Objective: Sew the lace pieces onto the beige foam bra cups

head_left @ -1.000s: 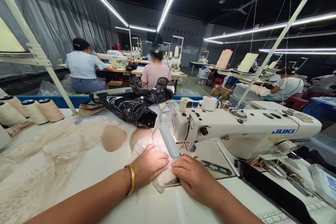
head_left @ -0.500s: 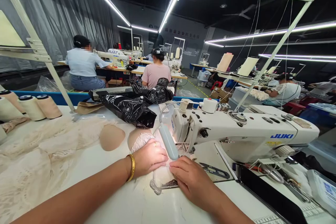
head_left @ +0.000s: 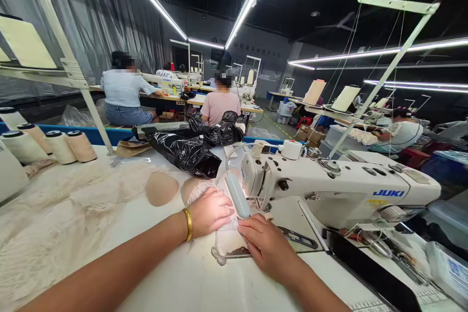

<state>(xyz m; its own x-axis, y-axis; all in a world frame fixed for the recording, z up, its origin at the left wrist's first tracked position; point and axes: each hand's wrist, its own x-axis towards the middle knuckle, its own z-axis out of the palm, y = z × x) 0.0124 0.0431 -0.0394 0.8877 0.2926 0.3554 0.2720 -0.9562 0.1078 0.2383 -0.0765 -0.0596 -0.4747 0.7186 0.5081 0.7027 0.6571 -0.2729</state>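
Under the needle end of the white sewing machine [head_left: 329,190] lies pale fabric with lace [head_left: 199,191], lit by a small grey lamp [head_left: 237,196]. My left hand [head_left: 212,212], with a gold bangle at the wrist, rests on this fabric left of the lamp, its fingers lying flat. Just in front of the needle area, my right hand [head_left: 265,240] has its fingers closed at the near edge of the fabric, with the thumb mostly hidden below. The lamp and my fingers cover the needle and presser foot. Black thread snips [head_left: 298,238] lie right of my right hand.
Pale lace pieces [head_left: 73,209] and a beige cup [head_left: 162,188] spread to the left, with thread cones [head_left: 80,146] behind. Black plastic bags [head_left: 185,153] sit at the table's back. A black phone-like slab [head_left: 373,268] lies at right. Co-workers sit at machines beyond.
The view has shifted slightly, so the background sits lower and further right. My left hand has moved a little forward on the fabric; a wider gap shows between the hands.
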